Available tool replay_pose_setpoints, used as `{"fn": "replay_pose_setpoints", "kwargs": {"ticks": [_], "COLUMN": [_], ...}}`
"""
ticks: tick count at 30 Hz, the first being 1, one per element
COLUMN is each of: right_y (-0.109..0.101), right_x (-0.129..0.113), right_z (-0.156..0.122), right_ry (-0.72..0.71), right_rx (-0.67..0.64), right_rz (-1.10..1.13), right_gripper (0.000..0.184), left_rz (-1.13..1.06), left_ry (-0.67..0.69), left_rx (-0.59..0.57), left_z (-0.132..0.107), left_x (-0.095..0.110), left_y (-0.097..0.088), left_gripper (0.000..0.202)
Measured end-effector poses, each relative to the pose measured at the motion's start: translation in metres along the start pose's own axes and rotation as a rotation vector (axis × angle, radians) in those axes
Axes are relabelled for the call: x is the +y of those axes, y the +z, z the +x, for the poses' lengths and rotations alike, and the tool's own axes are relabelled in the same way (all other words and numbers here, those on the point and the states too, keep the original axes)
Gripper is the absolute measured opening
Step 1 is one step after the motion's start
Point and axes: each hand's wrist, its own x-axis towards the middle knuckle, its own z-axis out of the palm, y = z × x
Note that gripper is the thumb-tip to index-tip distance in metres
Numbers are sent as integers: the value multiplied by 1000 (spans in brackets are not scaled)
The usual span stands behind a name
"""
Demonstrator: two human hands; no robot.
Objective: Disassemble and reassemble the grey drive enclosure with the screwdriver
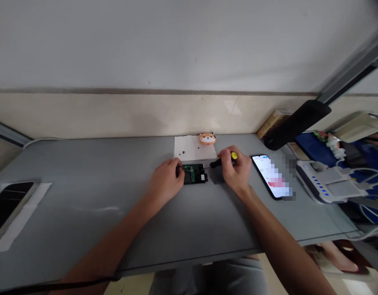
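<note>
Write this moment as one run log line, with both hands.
left hand: touches green circuit board | right hand: holds black-handled screwdriver, tip toward board

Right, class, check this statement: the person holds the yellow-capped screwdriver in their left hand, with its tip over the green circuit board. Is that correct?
Not quite: the head view shows the screwdriver in the right hand, not the left. The rest stands: it is yellow-capped, with its tip over the green circuit board.

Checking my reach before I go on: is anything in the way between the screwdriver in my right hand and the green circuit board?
Nothing visible. The screwdriver in the right hand points straight at the green circuit board. The left hand holds the board's opposite end, clear of that path.
</note>
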Motion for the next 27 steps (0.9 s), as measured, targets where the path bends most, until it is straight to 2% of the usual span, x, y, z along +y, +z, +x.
{"fn": "replay_pose_setpoints", "kwargs": {"ticks": [3,6,9,12,17,27], "right_y": [1,1,0,-1,-2,-1], "right_x": [0,-2,-3,-5,-6,-4], "right_z": [0,0,1,2,3,2], "right_ry": [1,13,11,-3,-10,43], "right_rx": [1,1,1,14,38,26], "right_rz": [2,-7,-13,-20,-11,-22], "right_gripper": [35,35,35,34,33,38], "left_rz": [10,13,-15,-34,-52,-1], "left_ry": [54,207,387,488,505,544], "left_rx": [92,199,158,65,-25,-33], "left_z": [0,-1,-2,-2,-1,3], "left_x": [-4,-8,-8,-7,-6,-10], "left_y": [4,8,10,10,13,15], "left_gripper": [20,25,32,40,39,35]}}
